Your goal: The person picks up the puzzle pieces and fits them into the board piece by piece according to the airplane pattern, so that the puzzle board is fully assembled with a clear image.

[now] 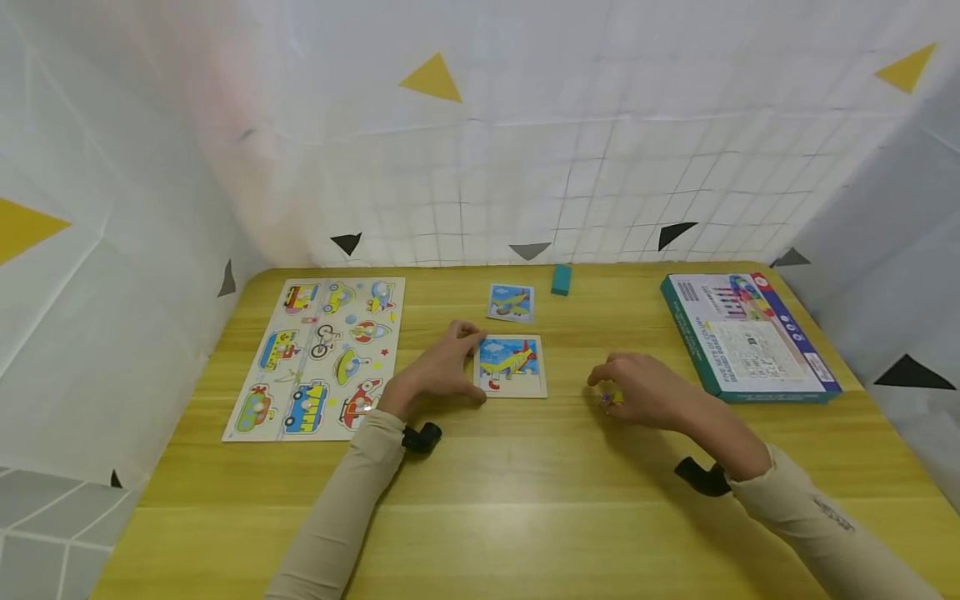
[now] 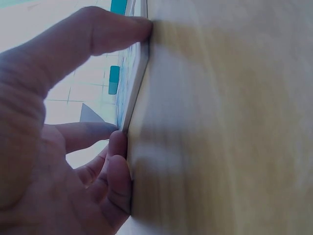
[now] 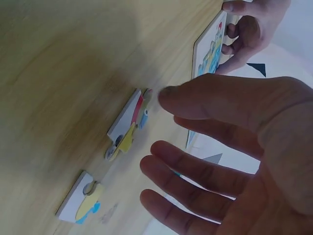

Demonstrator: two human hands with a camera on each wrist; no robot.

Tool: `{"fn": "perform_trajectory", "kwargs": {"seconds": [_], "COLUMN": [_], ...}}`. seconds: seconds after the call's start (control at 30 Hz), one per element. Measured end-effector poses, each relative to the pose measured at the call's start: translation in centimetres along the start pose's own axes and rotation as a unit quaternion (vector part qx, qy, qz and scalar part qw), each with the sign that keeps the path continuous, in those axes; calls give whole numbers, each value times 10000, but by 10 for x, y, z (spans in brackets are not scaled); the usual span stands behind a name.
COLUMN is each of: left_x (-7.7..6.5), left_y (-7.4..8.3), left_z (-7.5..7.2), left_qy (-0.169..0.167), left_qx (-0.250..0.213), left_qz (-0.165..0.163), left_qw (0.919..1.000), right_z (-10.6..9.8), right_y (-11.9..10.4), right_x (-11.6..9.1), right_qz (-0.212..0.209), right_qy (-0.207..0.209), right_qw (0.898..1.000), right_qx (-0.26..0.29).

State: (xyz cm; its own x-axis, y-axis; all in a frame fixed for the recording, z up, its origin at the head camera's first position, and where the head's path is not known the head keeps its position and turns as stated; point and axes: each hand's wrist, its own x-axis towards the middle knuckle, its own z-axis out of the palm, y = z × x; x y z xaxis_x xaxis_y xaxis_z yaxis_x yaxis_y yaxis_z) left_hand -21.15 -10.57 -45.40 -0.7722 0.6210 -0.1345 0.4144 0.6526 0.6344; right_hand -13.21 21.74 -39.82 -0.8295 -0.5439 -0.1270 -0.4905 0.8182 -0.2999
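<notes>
A small square jigsaw puzzle (image 1: pixel 525 386) with an airplane picture lies flat on the table, its lower part bare. My left hand (image 1: pixel 442 367) holds it by the left side, thumb at the near corner and index finger at the far one. To the right, my right hand (image 1: pixel 641 387) hovers with fingers loosely bent and nothing between them. Beneath it are loose puzzle pieces; the right wrist view shows one piece with red and yellow (image 3: pixel 128 125) near the thumb and another with yellow and blue (image 3: pixel 82 198) farther off, both apart from the fingers.
Behind the puzzle lies an airplane picture card (image 1: pixel 511 302), with a small teal block (image 1: pixel 561 280) near the back edge. A large vehicle puzzle board (image 1: pixel 315 367) is on the left. A flat game box (image 1: pixel 750 337) sits at the right. White sheeting (image 1: pixel 525 192) hangs behind the table.
</notes>
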Motion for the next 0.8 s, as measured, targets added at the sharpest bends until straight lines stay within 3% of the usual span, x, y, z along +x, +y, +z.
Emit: {"fn": "perform_trajectory", "kwargs": {"seconds": [0.3,0.8], "left_x": [-1,1], "left_y": [1,-2], "left_z": [0,1], "left_qy": [20,34], "left_qx": [-10,4], "left_qz": [10,17], "left_qw": [10000,10000], "right_z": [6,14], "right_y": [6,12], "right_x": [-1,2], "right_qz": [186,-71], "right_qy": [-186,34], "right_qw": [9996,9998], "right_qx": [33,158]}}
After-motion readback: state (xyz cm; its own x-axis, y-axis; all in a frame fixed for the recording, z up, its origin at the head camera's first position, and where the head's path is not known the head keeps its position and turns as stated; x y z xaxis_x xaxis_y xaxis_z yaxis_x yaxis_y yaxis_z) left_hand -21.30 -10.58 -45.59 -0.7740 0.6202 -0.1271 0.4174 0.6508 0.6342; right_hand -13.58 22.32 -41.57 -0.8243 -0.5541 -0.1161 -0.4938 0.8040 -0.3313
